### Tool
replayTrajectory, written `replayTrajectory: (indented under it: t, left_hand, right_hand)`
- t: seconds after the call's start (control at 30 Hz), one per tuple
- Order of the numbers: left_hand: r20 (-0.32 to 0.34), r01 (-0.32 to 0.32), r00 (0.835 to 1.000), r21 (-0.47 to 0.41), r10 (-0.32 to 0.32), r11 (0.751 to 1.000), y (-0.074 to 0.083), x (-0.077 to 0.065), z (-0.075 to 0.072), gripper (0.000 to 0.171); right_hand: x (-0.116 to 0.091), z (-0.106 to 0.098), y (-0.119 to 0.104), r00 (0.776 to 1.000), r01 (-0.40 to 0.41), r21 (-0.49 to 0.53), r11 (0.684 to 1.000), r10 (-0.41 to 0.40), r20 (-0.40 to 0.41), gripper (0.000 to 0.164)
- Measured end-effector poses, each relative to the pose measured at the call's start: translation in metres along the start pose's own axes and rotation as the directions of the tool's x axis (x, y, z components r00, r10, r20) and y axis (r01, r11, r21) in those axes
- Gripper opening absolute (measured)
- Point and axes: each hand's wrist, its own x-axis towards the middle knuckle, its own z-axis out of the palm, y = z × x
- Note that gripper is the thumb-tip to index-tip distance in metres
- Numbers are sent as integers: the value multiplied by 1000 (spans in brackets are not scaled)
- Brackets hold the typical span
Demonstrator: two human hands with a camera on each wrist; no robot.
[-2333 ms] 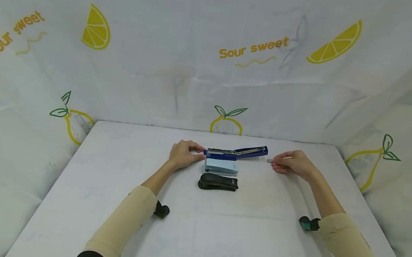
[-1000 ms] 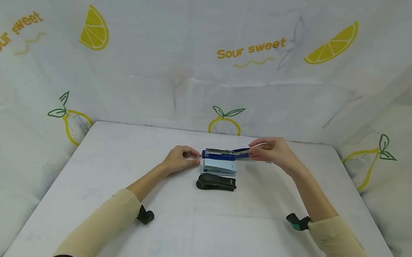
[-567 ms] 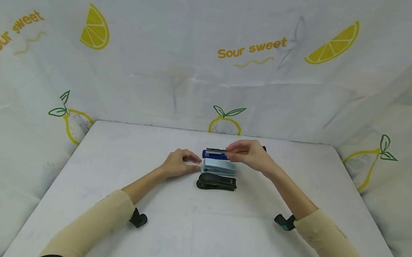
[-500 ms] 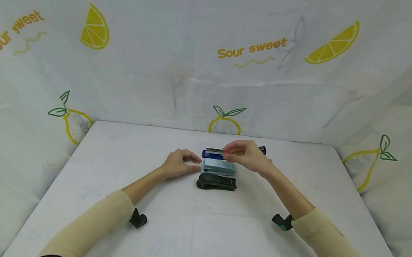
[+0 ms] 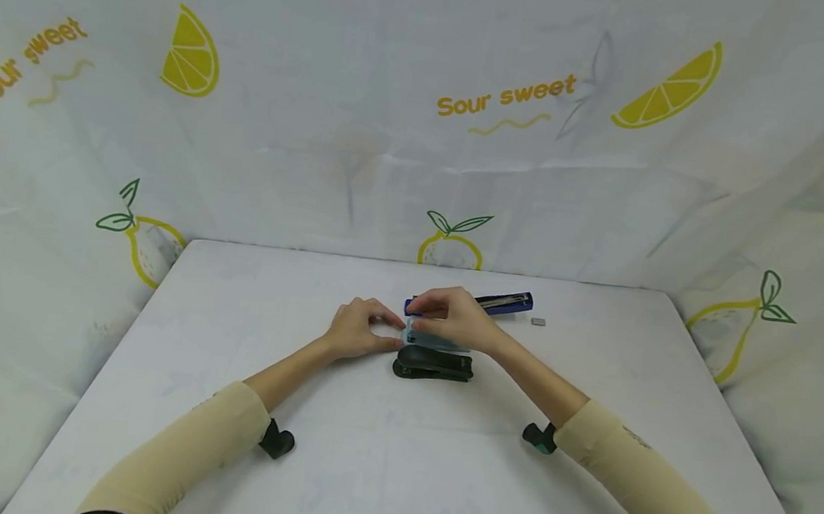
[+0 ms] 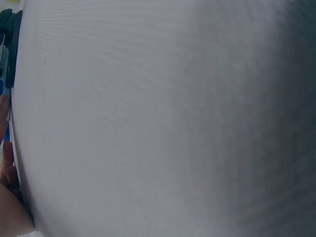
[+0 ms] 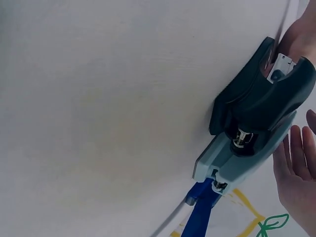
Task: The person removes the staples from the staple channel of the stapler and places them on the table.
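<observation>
In the head view my left hand [image 5: 359, 328] has its thumb and fingers at the left end of a light blue stapler [image 5: 440, 345], gripping it. My right hand [image 5: 457, 317] reaches over that stapler, fingertips by its left end, thumb and fingers a little apart; contact is unclear. Behind lies a dark blue stapler [image 5: 508, 302] with its top swung open, partly covered by the right hand. A black stapler [image 5: 434, 365] lies closest to me. The right wrist view shows the black stapler [image 7: 261, 98] before the light blue one [image 7: 242, 168], and the right hand's relaxed fingers.
A small grey staple strip [image 5: 538, 321] lies right of the dark blue stapler. All of it sits on a white-covered table [image 5: 389, 472] whose far edge meets a lemon-printed curtain [image 5: 392, 163]. The left wrist view shows mostly white tabletop [image 6: 138, 118].
My right hand let go of the staple strip, passed over the dark blue stapler and came to the light blue one. My left hand moved from the dark blue stapler's end to the light blue one.
</observation>
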Motion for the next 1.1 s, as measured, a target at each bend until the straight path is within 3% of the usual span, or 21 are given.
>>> replayTrajectory:
  t: [0.5, 0.93, 1.1]
  left_hand:
    - [-61, 2, 998, 26, -1, 1000, -3, -1, 6, 26]
    - [-50, 13, 999, 32, -12, 999, 2, 1, 6, 25]
    - [-50, 21, 999, 32, -19, 999, 1, 1, 5, 25]
  right_hand:
    - [12, 6, 7, 997, 26, -184, 983, -13, 72, 32]
    - [9, 3, 3, 997, 40, -197, 980, -24, 80, 30]
    - [6, -7, 0, 999, 17, -148, 989, -12, 40, 31]
